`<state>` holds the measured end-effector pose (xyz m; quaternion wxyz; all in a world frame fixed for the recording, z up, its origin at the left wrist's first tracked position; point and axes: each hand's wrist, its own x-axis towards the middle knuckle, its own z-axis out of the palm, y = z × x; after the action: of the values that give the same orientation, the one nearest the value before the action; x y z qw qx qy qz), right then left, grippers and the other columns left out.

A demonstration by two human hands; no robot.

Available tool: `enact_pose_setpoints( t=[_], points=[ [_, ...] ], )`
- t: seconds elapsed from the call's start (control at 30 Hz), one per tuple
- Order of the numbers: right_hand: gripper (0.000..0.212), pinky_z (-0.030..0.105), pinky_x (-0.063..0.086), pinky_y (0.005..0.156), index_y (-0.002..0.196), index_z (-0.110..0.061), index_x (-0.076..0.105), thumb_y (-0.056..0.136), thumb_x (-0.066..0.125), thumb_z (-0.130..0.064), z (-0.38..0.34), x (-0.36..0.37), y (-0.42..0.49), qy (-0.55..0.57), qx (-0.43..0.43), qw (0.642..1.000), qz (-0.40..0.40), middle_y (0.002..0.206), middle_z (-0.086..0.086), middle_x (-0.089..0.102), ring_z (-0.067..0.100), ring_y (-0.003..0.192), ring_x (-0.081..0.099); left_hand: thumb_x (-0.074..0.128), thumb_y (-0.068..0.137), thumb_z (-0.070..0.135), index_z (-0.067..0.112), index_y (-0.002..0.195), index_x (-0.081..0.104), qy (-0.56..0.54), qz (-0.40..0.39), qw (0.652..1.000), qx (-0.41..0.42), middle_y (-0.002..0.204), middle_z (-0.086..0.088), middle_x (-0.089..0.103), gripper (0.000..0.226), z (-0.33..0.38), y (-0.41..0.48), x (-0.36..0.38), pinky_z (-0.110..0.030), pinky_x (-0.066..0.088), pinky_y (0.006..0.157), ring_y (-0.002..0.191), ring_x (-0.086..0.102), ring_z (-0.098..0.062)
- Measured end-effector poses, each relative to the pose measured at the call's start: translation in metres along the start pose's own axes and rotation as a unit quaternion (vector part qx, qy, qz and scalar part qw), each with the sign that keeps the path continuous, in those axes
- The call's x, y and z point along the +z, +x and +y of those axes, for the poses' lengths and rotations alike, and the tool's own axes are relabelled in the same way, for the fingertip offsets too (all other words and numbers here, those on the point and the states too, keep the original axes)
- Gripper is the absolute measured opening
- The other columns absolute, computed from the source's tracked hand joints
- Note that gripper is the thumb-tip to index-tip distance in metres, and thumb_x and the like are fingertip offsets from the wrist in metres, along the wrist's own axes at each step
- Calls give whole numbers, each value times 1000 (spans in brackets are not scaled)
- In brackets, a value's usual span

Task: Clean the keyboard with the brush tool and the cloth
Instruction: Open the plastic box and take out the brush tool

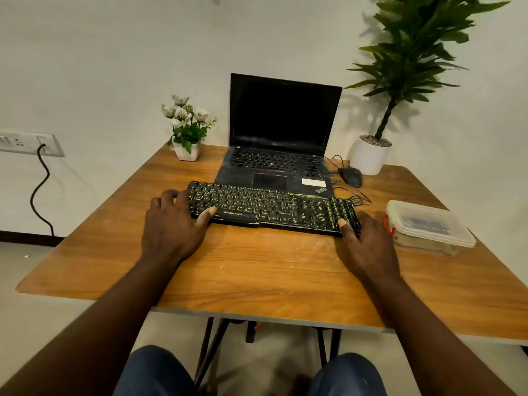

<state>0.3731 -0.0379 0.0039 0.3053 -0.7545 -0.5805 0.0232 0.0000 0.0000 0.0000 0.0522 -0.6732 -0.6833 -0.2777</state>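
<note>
A black keyboard [271, 207], streaked with yellow-green grime, lies across the middle of the wooden table [257, 270], just in front of the laptop. My left hand [174, 224] grips its left end, thumb on the front edge and fingers curled round the side. My right hand [363, 241] grips its right end, thumb on the front corner by the number pad. No brush and no cloth show in the open; a lidded clear plastic box [428, 227] at the right holds some items I cannot make out.
An open black laptop [280, 138] stands behind the keyboard, a black mouse [351, 175] with cables to its right. A small white flower pot [187, 130] sits back left, a tall plant in a white pot [371, 155] back right. Yellow crumbs dot the tabletop.
</note>
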Motion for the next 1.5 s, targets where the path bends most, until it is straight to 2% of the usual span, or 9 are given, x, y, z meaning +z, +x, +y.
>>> enact_pose_setpoints(
  t=[0.07,0.23,0.47,0.57,0.83,0.97,1.2,1.5],
  points=[
    [63,44,49,98,148,-16,47,102,45,-59,2,2,4,-2,5,1000,7,139,14,60,33,124,57,41,92,81,16,145,45,-7,-23,999,-43,140,-21,54,84,-1,2,1,-51,46,97,122,49,-42],
    [68,47,49,103,148,-18,48,100,42,-66,9,8,7,-1,13,1000,2,140,13,60,33,129,55,31,89,89,17,148,39,-3,-39,998,-39,129,-22,65,93,-2,1,2,-50,46,94,118,53,-44],
    [55,44,51,95,145,-17,50,103,49,-53,7,-2,-11,24,15,1000,13,135,12,64,31,121,60,30,88,90,19,148,39,-12,-33,998,-47,126,-22,66,94,3,-17,-9,-52,45,94,117,53,-43],
    [55,46,52,97,146,-20,48,102,51,-54,9,-12,-33,35,10,999,18,137,13,63,32,121,61,31,87,91,21,150,37,-15,-27,998,-51,130,-20,64,94,5,-38,-18,-52,43,95,119,51,-42],
    [58,39,50,87,139,-19,52,94,64,-54,18,-28,-79,1,17,1000,25,128,13,68,35,111,64,29,84,94,26,154,28,18,-50,997,-62,146,-19,52,98,13,-83,-32,-57,38,102,132,43,-42],
    [64,41,51,90,140,-18,52,93,62,-60,19,-28,-94,-11,6,999,37,133,12,65,33,117,61,21,80,99,27,155,25,25,-52,995,-75,150,-21,46,104,18,-96,-33,-58,36,105,134,40,-44],
    [69,38,48,87,140,-17,51,92,58,-66,21,-30,-109,-2,12,999,51,134,11,64,32,119,59,20,80,98,26,159,20,15,-52,994,-94,152,-28,37,107,28,-120,-32,-63,29,116,139,34,-49],
    [72,38,49,91,141,-19,49,90,56,-69,26,-31,-124,17,11,998,61,136,8,61,28,124,56,17,80,97,29,160,16,9,-51,993,-103,156,-31,30,105,33,-131,-36,-70,20,119,146,25,-50]
  ],
)
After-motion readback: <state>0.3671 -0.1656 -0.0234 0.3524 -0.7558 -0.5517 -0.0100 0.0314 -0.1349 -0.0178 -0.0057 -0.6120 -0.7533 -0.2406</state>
